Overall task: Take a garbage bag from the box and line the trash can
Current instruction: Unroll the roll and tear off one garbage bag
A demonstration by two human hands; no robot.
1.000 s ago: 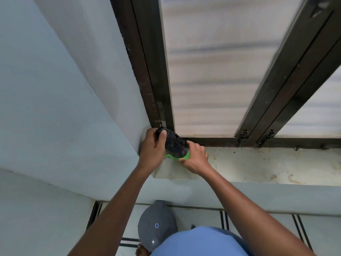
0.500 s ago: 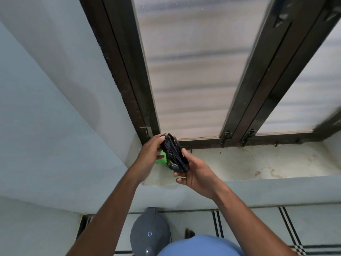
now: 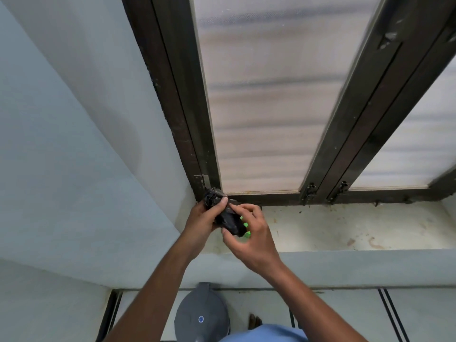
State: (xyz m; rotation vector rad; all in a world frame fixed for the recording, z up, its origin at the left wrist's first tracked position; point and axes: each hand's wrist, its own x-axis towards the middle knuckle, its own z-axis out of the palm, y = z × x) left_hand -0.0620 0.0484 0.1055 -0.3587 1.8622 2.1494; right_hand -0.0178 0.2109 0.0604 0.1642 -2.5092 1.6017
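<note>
A black roll of garbage bags (image 3: 225,213) is held over the left end of the window sill (image 3: 345,228). My left hand (image 3: 202,219) grips its upper end. My right hand (image 3: 251,233) closes around its lower end, thumb and forefinger pinching the plastic. A bright green thing (image 3: 245,225), perhaps the box, shows in small patches behind my right fingers and is mostly hidden. On the floor below stands the grey trash can (image 3: 202,314) with its lid down, a blue dot on top.
A dark-framed window with frosted panes (image 3: 271,107) rises behind the sill. A pale wall (image 3: 74,144) closes in on the left. The tiled floor (image 3: 345,314) with dark stripes lies below. My blue shirt (image 3: 266,334) fills the bottom edge.
The roll went from lying in my open right palm to being gripped by both hands; my right hand turned over and closed on it. The view shifted slightly.
</note>
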